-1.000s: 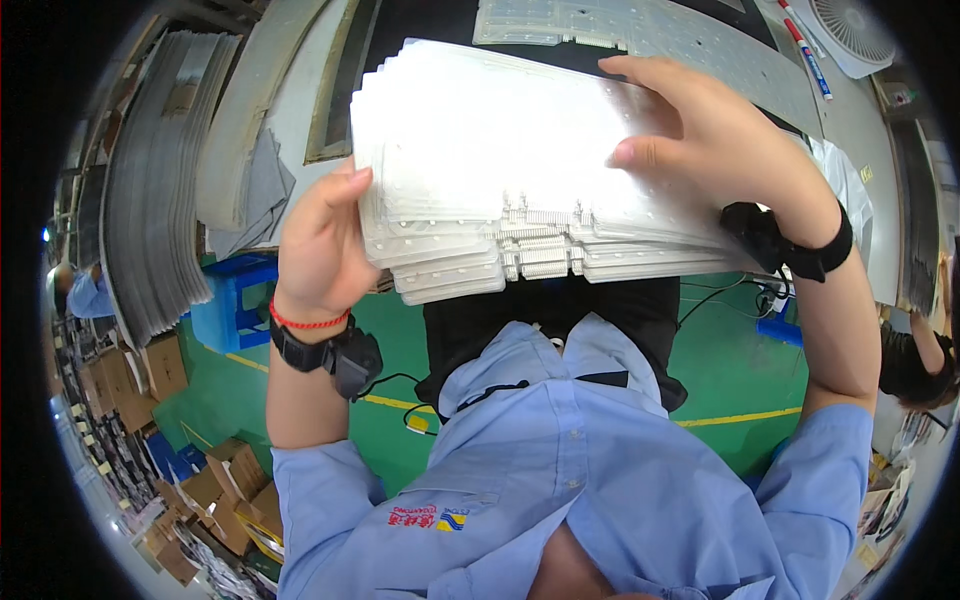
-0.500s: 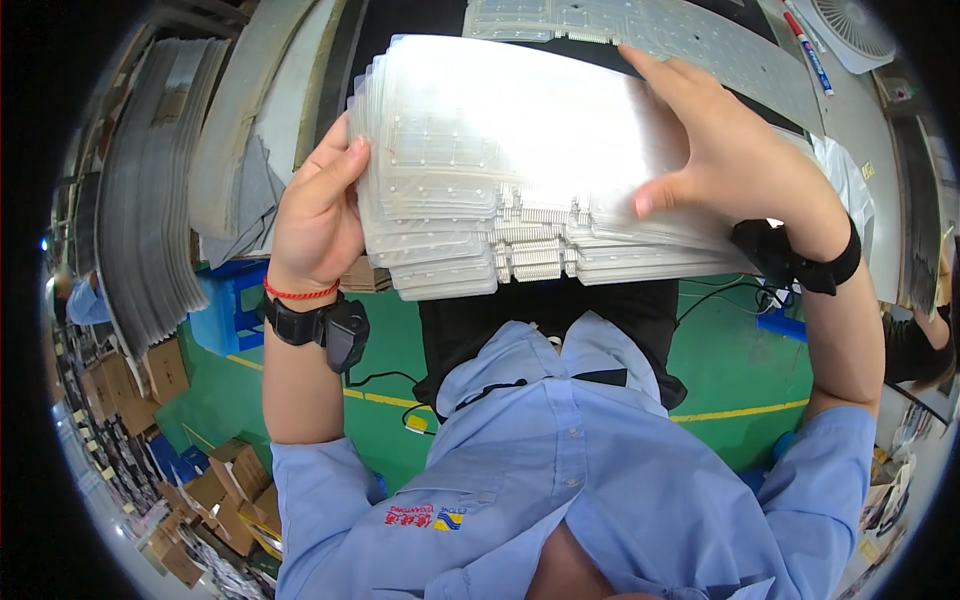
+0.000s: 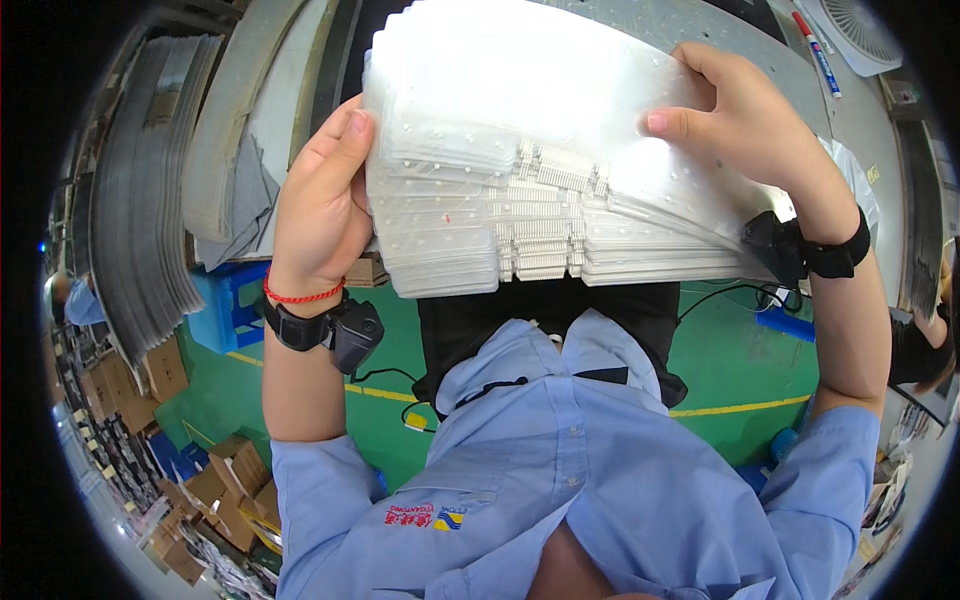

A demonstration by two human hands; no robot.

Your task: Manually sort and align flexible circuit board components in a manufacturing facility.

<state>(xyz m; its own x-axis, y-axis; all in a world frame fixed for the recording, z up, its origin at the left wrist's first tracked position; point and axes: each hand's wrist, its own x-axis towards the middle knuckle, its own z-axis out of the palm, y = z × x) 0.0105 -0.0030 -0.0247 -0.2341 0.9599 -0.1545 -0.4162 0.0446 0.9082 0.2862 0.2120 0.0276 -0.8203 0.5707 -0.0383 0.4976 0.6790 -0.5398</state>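
Observation:
A thick stack of clear, milky plastic sheets with small dots and ribbed middle strips fans out in front of me, its upper sheets turned askew to the lower ones. At its left edge, my left hand is closed on the stack, thumb along the side and the other fingers partly hidden. My right hand pinches the upper sheets at the far right, thumb on top and fingers bent at the far edge. Black straps with small devices sit on both wrists.
Tall piles of thin grey sheets stand at the left. Beyond the right hand lie a red-and-blue marker and a white fan. A blue plastic stool and cardboard boxes are lower left. Black cables hang near my lap.
The upper sheets have shifted up and turned clockwise, spreading against the lower ones. My right hand has moved slightly right and closed from a spread pose onto their edge.

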